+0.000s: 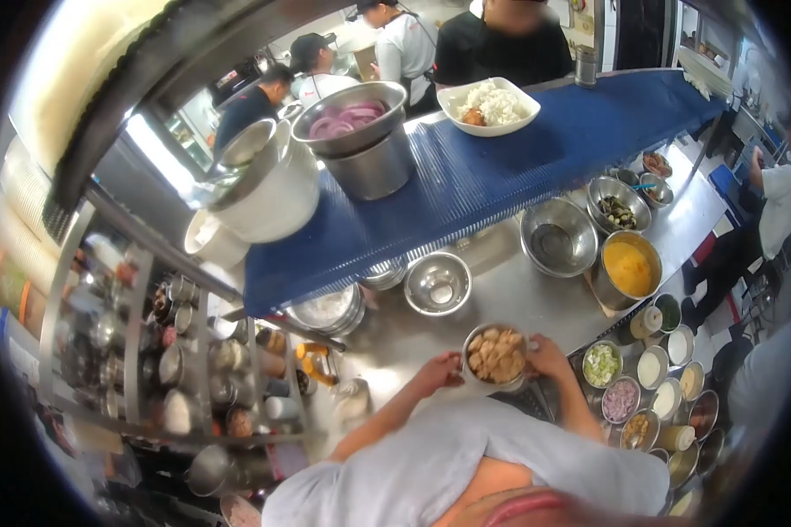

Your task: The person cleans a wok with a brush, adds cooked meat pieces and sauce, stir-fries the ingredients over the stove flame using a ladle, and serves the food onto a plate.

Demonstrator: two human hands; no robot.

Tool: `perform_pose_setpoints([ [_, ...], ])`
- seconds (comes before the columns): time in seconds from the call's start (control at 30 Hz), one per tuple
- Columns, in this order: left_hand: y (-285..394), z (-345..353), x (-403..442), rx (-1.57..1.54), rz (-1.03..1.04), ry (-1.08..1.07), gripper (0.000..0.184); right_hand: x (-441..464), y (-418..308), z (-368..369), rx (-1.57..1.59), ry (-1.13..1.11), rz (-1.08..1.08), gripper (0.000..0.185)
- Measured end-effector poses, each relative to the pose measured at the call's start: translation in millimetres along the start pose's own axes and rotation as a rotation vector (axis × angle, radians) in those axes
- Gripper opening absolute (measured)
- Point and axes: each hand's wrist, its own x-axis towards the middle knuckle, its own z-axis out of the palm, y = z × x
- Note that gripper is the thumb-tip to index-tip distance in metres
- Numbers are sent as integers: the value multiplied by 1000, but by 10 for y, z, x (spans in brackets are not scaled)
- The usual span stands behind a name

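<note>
A metal bowl (468, 369) filled with light-brown chunks of food (497, 355), perhaps cooked chicken, is held close in front of my chest, above the steel counter. My left hand (441, 371) is closed at its left rim. On the opposite side, my right hand (545, 357) grips the rim, with part of the fingers hidden by the bowl. Beyond it on the counter sits a shiny steel mixing bowl (422, 297). Nearest to my right hand is a container of chopped green vegetable (601, 365).
Overhead, a blue-covered shelf (536, 158) bears a pot topped by a bowl of sliced red onions (347, 123) and a white dish of rice (492, 110). A pot of yellow liquid (631, 268) stands right; several ingredient containers (652, 367) line the counter. People work behind the shelf.
</note>
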Motion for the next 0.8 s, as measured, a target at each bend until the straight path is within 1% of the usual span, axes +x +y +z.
perform_pose_setpoints([
  [0.03, -19, -27, 0, -1, 12, 2, 46, -35, -125, 85, -6, 2, -11, 52],
  [0.1, -173, -86, -80, 224, -14, 41, 43, -118, -320, 311, 37, 48, -158, 44],
  [0.13, -245, -162, -109, 220, -16, 51, 43, -125, -386, 390, 36, 37, -160, 44],
  [0.2, -293, -327, -214, 380, 57, 168, 42, -123, -511, 534, -192, 154, -359, 44],
  [0.23, -287, -366, -294, 377, 58, 184, 42, -127, -575, 581, -191, 142, -369, 44],
  [0.3, -244, -384, -392, 363, -10, 257, 42, -97, -705, 594, 92, -36, -222, 47],
  [0.33, -273, -390, -447, 348, -19, 269, 42, -80, -713, 611, 84, -54, -218, 47],
  [0.4, -241, -379, -437, 392, 15, 235, 45, 33, -762, 555, 153, -297, -118, 48],
  [0.53, -150, -271, -403, 326, 24, 274, 46, 21, -857, 472, 158, -360, -120, 48],
  [0.6, -50, -186, -442, 491, 35, 367, 45, 5, -847, 407, 324, -234, -110, 46],
  [0.63, 86, -75, -530, 461, -13, 383, 42, 35, -794, 363, 286, -253, -117, 46],
  [0.67, -66, -158, -410, 425, 0, 398, 42, 86, -712, 298, 352, -210, -143, 45],
  [0.7, -301, -327, -213, 663, 145, 395, 42, 106, -628, 228, 423, -164, -167, 43],
  [0.73, -440, -407, -102, 908, 291, 386, 42, 98, -569, 155, 398, -170, -170, 43],
  [0.77, -441, -386, -121, 706, 228, 427, 42, 91, -527, 83, 456, -68, -181, 41],
  [0.8, -482, -424, -108, 698, 236, 428, 42, 82, -491, 20, 522, 35, -193, 39],
])
